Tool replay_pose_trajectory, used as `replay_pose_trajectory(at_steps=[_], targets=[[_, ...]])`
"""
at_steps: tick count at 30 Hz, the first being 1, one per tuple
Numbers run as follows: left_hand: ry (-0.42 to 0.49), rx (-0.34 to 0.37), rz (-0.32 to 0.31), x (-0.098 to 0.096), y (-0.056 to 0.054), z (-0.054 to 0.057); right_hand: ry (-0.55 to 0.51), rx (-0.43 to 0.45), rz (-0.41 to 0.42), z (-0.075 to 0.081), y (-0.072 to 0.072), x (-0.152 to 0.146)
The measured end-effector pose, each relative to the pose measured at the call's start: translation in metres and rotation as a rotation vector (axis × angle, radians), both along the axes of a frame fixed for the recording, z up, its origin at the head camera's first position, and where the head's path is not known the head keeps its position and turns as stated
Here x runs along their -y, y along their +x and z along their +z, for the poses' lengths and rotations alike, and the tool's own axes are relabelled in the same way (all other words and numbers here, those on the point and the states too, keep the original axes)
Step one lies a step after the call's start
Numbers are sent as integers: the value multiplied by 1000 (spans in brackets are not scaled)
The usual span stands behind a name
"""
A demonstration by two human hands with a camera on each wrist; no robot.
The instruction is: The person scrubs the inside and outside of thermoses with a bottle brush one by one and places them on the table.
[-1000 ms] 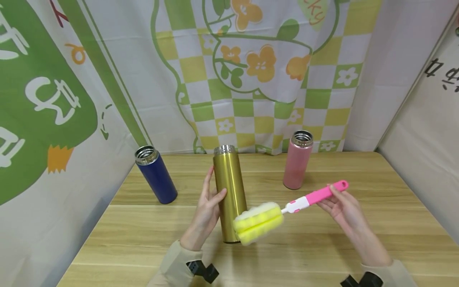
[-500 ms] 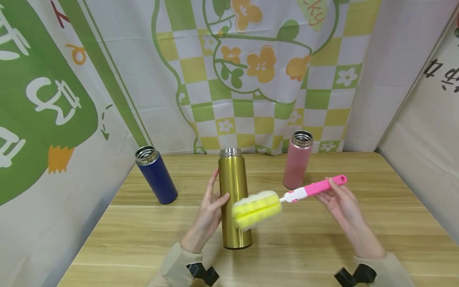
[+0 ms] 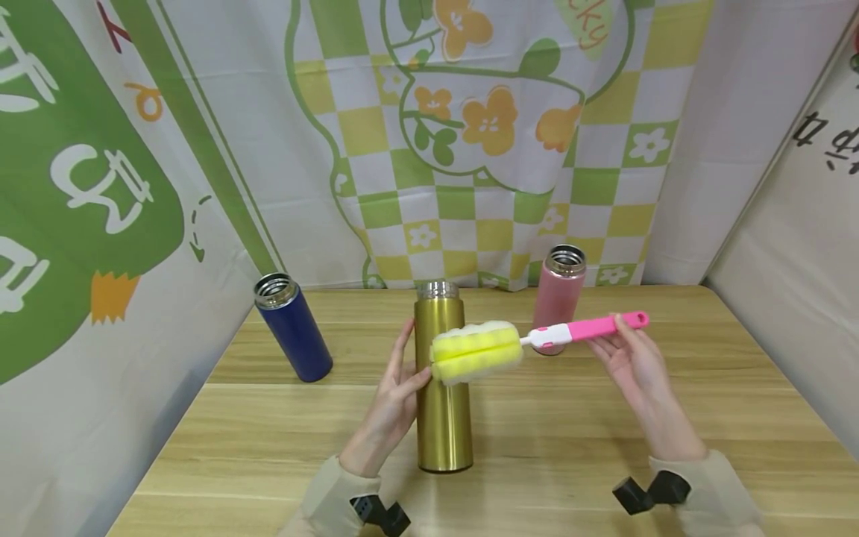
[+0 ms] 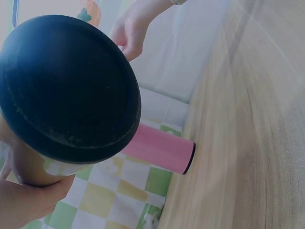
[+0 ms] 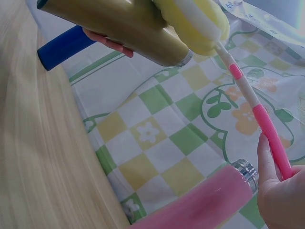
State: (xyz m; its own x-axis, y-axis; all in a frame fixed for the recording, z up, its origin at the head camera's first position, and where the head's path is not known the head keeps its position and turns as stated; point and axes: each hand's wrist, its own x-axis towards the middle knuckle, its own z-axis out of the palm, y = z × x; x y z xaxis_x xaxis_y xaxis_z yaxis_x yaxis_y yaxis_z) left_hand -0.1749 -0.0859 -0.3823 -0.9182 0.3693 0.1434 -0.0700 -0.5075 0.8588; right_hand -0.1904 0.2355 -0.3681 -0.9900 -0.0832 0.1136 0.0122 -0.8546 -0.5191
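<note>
My left hand [image 3: 389,406] grips the gold bottle [image 3: 444,429] from the left side, thumb across its front. That bottle is lidless with a bare metal neck, and its black base [image 4: 71,90] shows in the left wrist view, raised off the table. Between thumb and fingers, my right hand [image 3: 637,373] holds the pink end of a bottle brush [image 3: 597,327]. The brush lies nearly level, and its yellow-and-white sponge head [image 3: 476,350] overlaps the upper body of the gold bottle in the head view. The bottle's opening faces away from the head camera.
An open dark blue bottle [image 3: 294,332] stands on the wooden table [image 3: 268,447] at the left. Behind the brush, an open pink bottle [image 3: 558,291] stands at the back right. Printed cloth [image 3: 443,224] hangs along the table's back edge, with more cloth at both sides.
The brush has risen and levelled out, its sponge head going from the gold bottle's lower part to its upper part. The bottle has shifted slightly right and towards me.
</note>
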Motion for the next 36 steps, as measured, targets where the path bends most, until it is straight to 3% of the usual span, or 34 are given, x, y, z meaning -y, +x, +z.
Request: replay_pose_trajectory(at_steps=[17, 36], targets=[[13, 2, -43, -1, 3, -3, -116, 65, -67, 16, -15, 4], [53, 12, -20, -1, 2, -2, -82, 134, -31, 5, -5, 7]])
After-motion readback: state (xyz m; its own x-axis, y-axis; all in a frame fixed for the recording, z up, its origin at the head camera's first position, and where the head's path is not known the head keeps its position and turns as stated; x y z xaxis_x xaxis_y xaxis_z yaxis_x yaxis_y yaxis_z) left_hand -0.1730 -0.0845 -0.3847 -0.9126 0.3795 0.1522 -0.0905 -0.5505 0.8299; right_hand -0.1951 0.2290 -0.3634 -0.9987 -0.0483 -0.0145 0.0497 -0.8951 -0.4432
